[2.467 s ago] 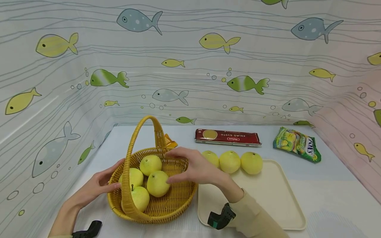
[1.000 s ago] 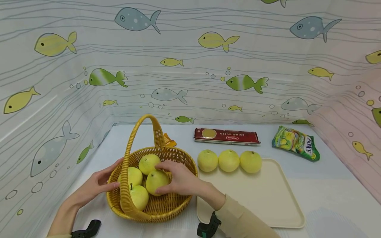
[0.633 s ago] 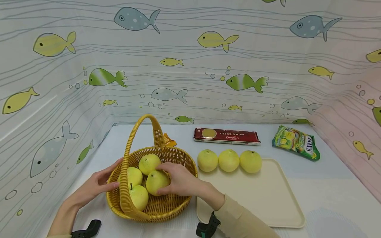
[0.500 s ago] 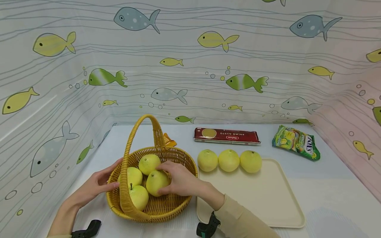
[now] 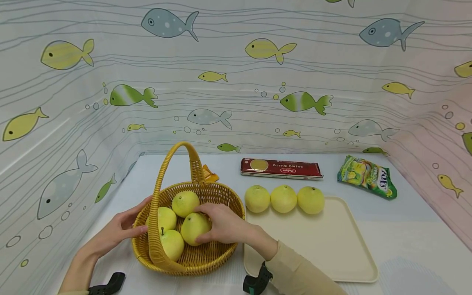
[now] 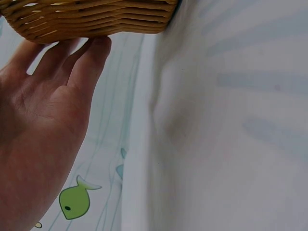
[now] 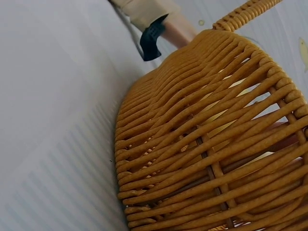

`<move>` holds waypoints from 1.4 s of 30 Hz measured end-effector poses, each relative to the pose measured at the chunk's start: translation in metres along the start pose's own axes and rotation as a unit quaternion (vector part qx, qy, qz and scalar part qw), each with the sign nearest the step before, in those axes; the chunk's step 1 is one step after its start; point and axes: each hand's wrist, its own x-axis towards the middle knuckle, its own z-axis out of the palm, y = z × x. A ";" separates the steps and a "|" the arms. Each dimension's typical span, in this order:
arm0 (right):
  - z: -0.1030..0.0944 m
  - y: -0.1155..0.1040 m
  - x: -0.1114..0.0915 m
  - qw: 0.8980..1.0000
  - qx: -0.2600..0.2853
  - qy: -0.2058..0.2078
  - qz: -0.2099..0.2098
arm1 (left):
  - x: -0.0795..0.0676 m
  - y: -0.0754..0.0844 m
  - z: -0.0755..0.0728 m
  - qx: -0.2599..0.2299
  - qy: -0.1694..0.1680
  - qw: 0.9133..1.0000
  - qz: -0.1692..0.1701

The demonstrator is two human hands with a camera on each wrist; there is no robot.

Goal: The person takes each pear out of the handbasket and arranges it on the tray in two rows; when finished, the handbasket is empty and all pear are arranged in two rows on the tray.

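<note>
In the head view a yellow wicker basket [image 5: 225,256] with a tall arched handle holds several round yellow-green pears. My right hand [image 5: 225,225] reaches inside and grips the rightmost pear [image 5: 194,230], thumb at the front and fingers at the back. Three more lie against it on the left: a back pear [image 5: 185,203], a left pear [image 5: 167,219] and a front pear [image 5: 172,246]. My left hand [image 5: 119,229] rests against the basket's left side, fingers fairly straight. From the left wrist, its fingers [image 6: 91,57] touch the basket wall [image 6: 96,19]. The right wrist view shows the basket's woven outside [image 7: 207,130].
Right of the basket is a cream tray [image 5: 317,246], with a row of three pears [image 5: 283,199] at its back edge. Behind are a red spaghetti pack [image 5: 282,169] and a green sweets bag [image 5: 368,177]. An orange object [image 5: 209,174] is partly hidden by the basket.
My right hand has come down and left into the basket and taken hold of the rightmost pear, which has shifted slightly. My left hand stays at the basket's side.
</note>
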 end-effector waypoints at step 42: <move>0.001 -0.001 0.002 1.000 -0.010 -0.009 0.008 | 0.000 0.004 0.000 0.009 -0.001 1.000 -0.006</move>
